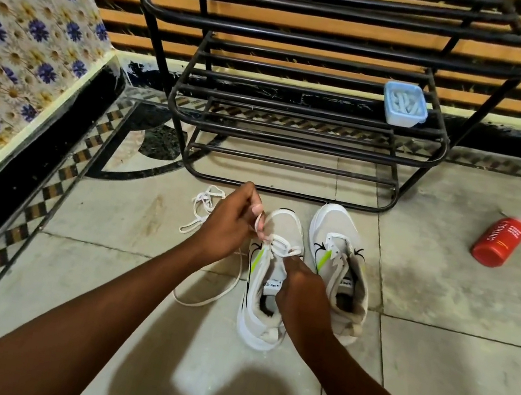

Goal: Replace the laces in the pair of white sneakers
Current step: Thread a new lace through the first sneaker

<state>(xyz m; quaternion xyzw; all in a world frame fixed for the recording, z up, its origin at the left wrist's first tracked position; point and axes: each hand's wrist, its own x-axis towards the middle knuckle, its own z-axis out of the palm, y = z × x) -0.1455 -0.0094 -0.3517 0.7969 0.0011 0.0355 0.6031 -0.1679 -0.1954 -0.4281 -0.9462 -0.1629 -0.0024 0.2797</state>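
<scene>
**Your fingers are on the lace of the left shoe**

Two white sneakers sit side by side on the floor, just in front of the black rack (306,128). Your left hand (228,226) is curled, and its fingers (258,212) pinch a loop of white lace (278,244) near the toe end of the left sneaker (263,302). Your right hand (300,291) sits over the tongue of that same shoe. Its fingers are bent and seem to pinch the lace there, but the hand hides the tips.

The right sneaker (341,246) stands just beside it with bare holes. A loose lace (201,211) lies on the floor to the left of the shoes. A red bottle (498,241) lies on its side, well apart on the right. A small blue box (405,105) rests on a rack shelf.
</scene>
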